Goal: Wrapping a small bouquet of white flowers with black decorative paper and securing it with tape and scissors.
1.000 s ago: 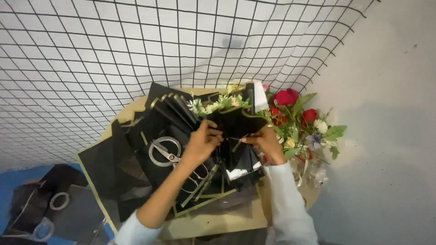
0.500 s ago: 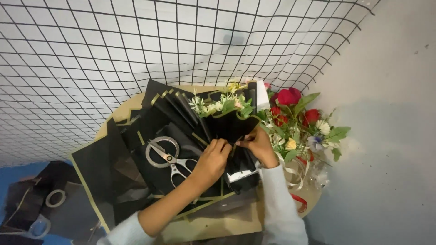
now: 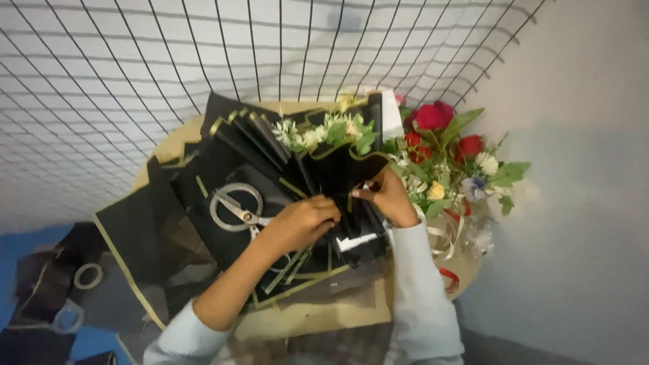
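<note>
Both hands [image 3: 304,220] [image 3: 389,196] pinching black wrap [image 3: 338,172] on round wood table [image 3: 162,145]; wire grid [image 3: 135,61] behind.

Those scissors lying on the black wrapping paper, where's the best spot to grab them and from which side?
Probably by the handle loops. The scissors lie flat on the black wrapping paper, silver loops toward the left and clear, while the blade end runs under the left hand. Come from above on the left, slipping fingers into the loops, away from the pleated fan both hands are pinching.

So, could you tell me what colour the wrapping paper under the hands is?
Black wrapping paper with gold edging, in the head view.
</note>
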